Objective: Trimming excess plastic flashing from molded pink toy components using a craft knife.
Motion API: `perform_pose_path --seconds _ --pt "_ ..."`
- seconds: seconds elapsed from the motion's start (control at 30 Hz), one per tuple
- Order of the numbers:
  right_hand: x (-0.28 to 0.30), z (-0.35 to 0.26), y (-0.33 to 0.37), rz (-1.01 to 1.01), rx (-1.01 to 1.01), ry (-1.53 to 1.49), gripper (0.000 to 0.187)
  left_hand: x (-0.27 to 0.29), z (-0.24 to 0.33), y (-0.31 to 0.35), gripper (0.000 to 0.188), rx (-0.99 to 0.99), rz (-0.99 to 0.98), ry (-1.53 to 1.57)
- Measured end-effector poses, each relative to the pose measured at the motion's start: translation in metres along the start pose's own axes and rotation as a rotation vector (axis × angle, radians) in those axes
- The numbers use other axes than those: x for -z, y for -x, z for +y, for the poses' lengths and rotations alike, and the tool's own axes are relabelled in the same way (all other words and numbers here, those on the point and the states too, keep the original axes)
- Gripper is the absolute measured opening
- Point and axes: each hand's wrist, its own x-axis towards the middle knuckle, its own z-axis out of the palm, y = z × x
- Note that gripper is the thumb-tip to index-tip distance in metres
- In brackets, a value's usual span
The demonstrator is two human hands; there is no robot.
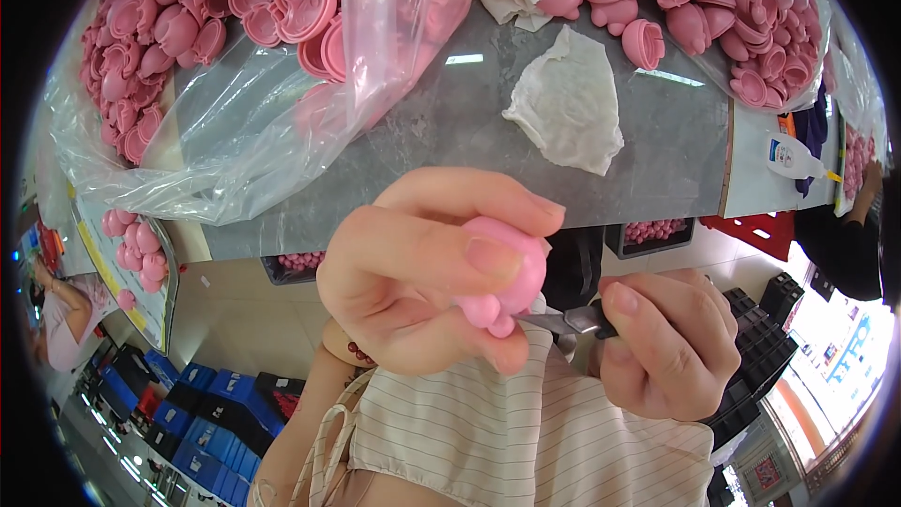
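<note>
Many pink shells [178, 33] lie beyond and left of the left grip [404, 272], which pinches a pink figure [527, 274] between thumb and fingers; just right, a knife [580, 322] has its tip at the figure's lower edge, handle clasped by the right grip [668, 347].
</note>
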Motion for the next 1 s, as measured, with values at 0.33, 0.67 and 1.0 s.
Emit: perform_pose_path --seconds 0.33,0.67,1.0 --pt "0.001 0.001 0.001 -0.006 0.021 0.016 0.028 0.003 0.001 0.0 0.052 0.04 -0.055 -0.011" --pt "-0.001 0.003 0.001 0.079 0.002 0.097 0.029 0.005 0.0 -0.002 0.05 -0.004 -0.093 -0.043" --pt "0.009 0.0 0.005 -0.073 -0.014 0.049 0.024 0.003 -0.002 -0.002 0.051 -0.023 -0.101 -0.041"
